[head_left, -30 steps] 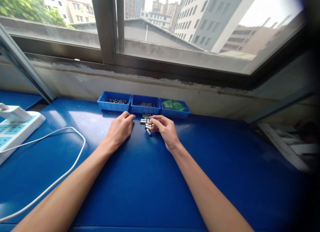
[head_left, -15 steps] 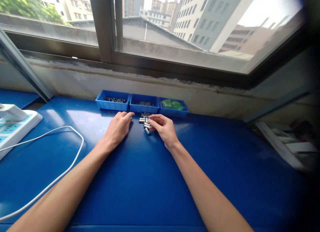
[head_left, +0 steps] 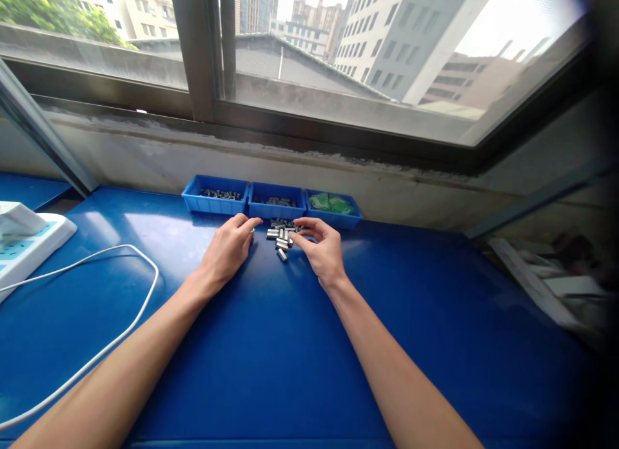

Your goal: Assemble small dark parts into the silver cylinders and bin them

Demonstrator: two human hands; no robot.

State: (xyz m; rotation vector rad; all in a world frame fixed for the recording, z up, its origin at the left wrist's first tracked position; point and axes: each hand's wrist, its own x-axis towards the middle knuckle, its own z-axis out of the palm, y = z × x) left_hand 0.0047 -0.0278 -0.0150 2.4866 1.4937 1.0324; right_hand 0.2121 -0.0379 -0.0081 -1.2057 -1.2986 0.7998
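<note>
A small pile of short, silvery metal pieces lies on the blue table, with one loose piece just in front. My right hand is at the pile's right side; its thumb and index finger are apart at the pieces, and its other fingertips are partly hidden. Left of the pile, my left hand rests low over the table with curled fingers. The end of a small metal piece shows at its fingertips, the rest being covered.
Three blue bins stand along the wall: the left bin has small metal parts, the middle bin grey pieces, the right bin green packets. A white power strip and its cable lie at left. A window is behind.
My right thumb and index finger have parted a little at the pile, and more of the pieces show. My left hand stays nearly in place. The view has shifted slightly.
</note>
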